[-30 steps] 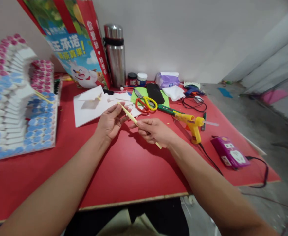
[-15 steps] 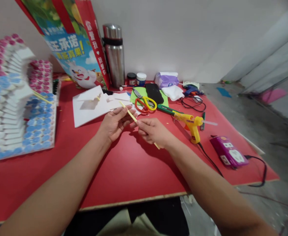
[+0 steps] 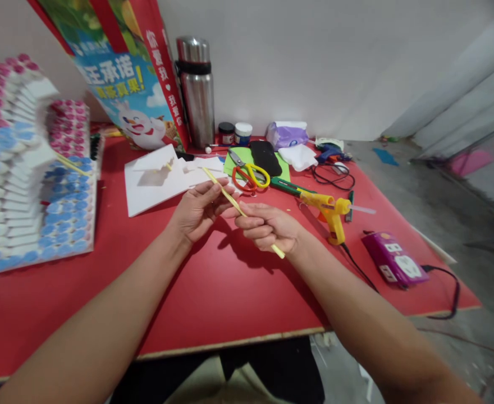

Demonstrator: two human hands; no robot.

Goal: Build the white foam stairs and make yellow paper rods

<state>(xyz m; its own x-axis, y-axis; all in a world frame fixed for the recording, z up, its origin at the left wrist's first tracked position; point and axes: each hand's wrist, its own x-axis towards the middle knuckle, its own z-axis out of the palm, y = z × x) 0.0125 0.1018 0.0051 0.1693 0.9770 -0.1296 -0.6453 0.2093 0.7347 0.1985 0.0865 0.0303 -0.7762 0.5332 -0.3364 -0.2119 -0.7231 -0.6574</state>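
A thin pale-yellow stick (image 3: 233,201), like a narrow strip or straw, runs slantwise between my hands above the red table (image 3: 238,297). My left hand (image 3: 199,206) pinches it near its far end, thumb on top. Lower down, my right hand (image 3: 268,225) is closed around the same stick, whose near end pokes out below the palm. Just beyond the hands lie scissors (image 3: 255,175) with one red and one yellow handle. White foam board (image 3: 140,191) and torn white pieces are behind my left hand.
A yellow glue gun (image 3: 333,216) and a purple power strip (image 3: 394,259) with cords are on the right. At the left stands a model (image 3: 68,224) with blue and pink rolls. A steel thermos (image 3: 199,95), paint jars (image 3: 242,133) and a printed bag (image 3: 133,84) are at the back.
My right hand has turned slightly, palm more upward, so more of the stick's near end shows. Both hands still hold the stick in nearly the same place.
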